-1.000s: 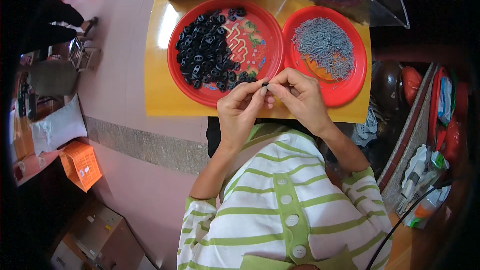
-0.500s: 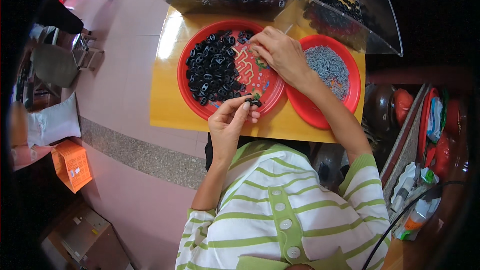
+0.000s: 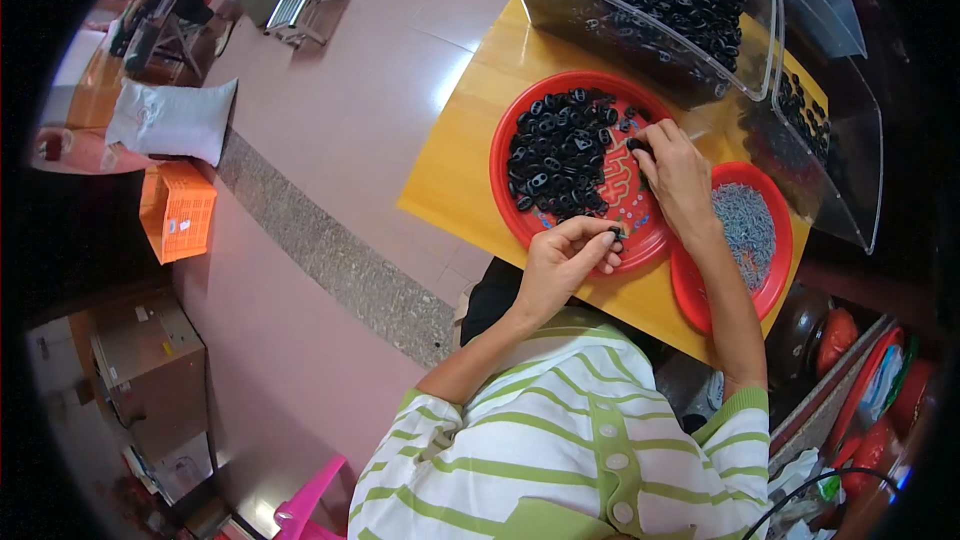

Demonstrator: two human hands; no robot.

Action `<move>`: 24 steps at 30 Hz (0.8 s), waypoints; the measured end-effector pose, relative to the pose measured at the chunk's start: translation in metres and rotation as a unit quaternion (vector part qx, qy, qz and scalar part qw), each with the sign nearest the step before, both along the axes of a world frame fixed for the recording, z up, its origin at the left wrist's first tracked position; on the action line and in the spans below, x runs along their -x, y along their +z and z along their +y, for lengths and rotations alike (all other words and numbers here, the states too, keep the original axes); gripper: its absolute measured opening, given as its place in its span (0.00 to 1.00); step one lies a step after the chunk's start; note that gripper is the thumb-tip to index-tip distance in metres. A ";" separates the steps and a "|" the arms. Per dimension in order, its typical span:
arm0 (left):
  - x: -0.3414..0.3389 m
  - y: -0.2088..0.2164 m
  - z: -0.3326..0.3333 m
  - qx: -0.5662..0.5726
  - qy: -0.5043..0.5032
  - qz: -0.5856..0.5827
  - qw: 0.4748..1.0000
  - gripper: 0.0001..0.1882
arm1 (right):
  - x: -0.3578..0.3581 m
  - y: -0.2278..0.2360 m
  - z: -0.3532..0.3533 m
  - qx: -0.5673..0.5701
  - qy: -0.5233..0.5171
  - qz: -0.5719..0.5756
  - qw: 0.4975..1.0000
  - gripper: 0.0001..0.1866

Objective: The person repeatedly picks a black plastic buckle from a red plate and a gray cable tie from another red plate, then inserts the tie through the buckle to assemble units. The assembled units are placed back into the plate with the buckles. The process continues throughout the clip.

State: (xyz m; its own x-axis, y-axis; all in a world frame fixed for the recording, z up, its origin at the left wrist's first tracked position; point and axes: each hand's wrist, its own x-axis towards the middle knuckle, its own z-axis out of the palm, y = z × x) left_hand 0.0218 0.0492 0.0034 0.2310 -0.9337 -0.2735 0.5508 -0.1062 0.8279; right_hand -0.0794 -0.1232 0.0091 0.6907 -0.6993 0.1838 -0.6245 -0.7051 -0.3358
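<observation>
Small black plastic pieces with two holes [image 3: 560, 155] are heaped on the left side of a round red plate [image 3: 503, 202] with a printed pattern. My left hand [image 3: 565, 262] is at the plate's near edge, thumb and finger pinched on a small black plastic piece [image 3: 616, 233]. Over the plate's right side, my right hand [image 3: 682, 178] holds another dark piece [image 3: 636, 144] between its fingertips. Below my right wrist, a second red dish [image 3: 690, 292] contains many small grey screws [image 3: 742, 230].
A clear plastic bin [image 3: 640, 25] full of black pieces stands at the back of the yellow table [image 3: 450, 165]. Another clear bin [image 3: 850, 175] with fewer pieces is to its right. On the floor to the left are an orange basket [image 3: 180, 212] and a white sack [image 3: 175, 120].
The whole view has swung, so the table now sits farther right and tilted. A dark piece now shows in my right fingertips. My left hand keeps its pinch at the plate's near edge.
</observation>
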 end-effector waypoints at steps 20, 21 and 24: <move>0.006 -0.001 0.009 0.031 -0.003 0.002 1.000 0.09 | 0.029 0.022 0.057 -0.320 -0.031 -0.209 0.923 0.08; 0.006 0.002 0.011 0.029 -0.005 0.007 1.000 0.09 | 0.032 0.023 0.061 -0.379 -0.018 -0.252 0.890 0.08; 0.008 0.019 0.007 0.024 -0.001 0.036 0.999 0.09 | 0.047 0.030 0.074 -0.490 -0.019 -0.350 0.799 0.10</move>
State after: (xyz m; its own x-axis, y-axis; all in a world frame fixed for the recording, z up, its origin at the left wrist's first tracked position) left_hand 0.0142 0.0560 0.0227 0.2103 -0.9466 -0.2444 0.6090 -0.0687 0.7902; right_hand -0.1264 -0.0487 0.0388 0.6336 -0.7622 -0.1325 -0.0576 0.1243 -0.9906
